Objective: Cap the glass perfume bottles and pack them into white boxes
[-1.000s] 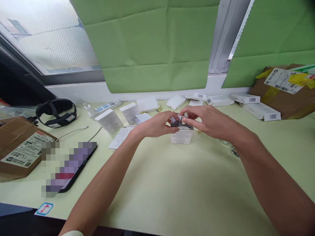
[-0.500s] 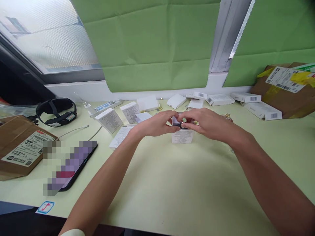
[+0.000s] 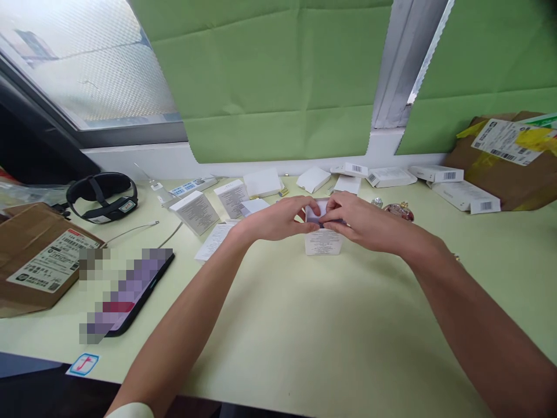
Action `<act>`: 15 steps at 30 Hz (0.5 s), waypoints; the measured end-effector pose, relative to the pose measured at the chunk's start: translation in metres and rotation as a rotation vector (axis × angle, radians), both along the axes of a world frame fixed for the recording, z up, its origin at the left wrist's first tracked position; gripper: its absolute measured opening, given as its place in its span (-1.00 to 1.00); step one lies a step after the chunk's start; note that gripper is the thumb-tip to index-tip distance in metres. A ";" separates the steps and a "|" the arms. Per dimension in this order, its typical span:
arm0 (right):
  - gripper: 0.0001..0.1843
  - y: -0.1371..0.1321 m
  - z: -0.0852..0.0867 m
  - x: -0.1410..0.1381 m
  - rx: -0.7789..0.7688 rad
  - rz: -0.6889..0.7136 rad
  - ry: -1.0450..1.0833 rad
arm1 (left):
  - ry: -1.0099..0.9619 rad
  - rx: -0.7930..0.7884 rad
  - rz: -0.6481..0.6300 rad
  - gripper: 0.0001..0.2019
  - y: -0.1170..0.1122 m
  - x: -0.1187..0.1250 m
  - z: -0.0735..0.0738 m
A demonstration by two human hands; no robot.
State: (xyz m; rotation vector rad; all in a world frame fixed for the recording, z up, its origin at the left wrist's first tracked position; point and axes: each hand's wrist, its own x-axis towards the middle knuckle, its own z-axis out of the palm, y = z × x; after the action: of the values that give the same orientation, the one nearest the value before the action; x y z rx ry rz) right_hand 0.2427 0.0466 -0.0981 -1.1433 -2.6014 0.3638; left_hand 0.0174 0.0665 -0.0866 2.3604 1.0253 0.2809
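A small white box with printed text stands upright in the middle of the pale green table. My left hand grips its upper left edge with curled fingers. From the right, my right hand reaches over the open top, fingertips pinched on a dark item that sits in the box mouth. The item is mostly hidden by my fingers and I cannot name it.
Several small white boxes and leaflets lie along the back edge. A phone and a cardboard parcel lie at left, with a black headband device behind. Another cardboard parcel sits at right. A small reddish trinket lies beside my right hand.
The dark round item that stood above the box top has sunk into the box. My right hand has closed in over the opening. The reddish trinket is now uncovered.
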 end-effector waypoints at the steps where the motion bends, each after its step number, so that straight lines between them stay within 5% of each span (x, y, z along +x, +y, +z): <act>1: -0.66 0.000 0.003 0.002 -0.024 -0.001 0.020 | 0.000 -0.013 -0.006 -0.72 0.000 -0.001 0.002; 8: -0.65 0.002 0.024 0.032 -0.122 -0.167 0.269 | -0.060 -0.124 -0.058 -0.60 0.001 -0.015 0.011; 15: -0.43 0.015 0.011 0.046 -0.455 -0.210 0.260 | -0.044 -0.115 -0.070 -0.54 0.009 -0.022 0.006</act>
State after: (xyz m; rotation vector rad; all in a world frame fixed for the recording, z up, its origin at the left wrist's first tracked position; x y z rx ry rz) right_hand 0.2887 0.0620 -0.0872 -1.3834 -2.2047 1.0193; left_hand -0.0045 0.0760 -0.0802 2.2714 0.9112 0.2405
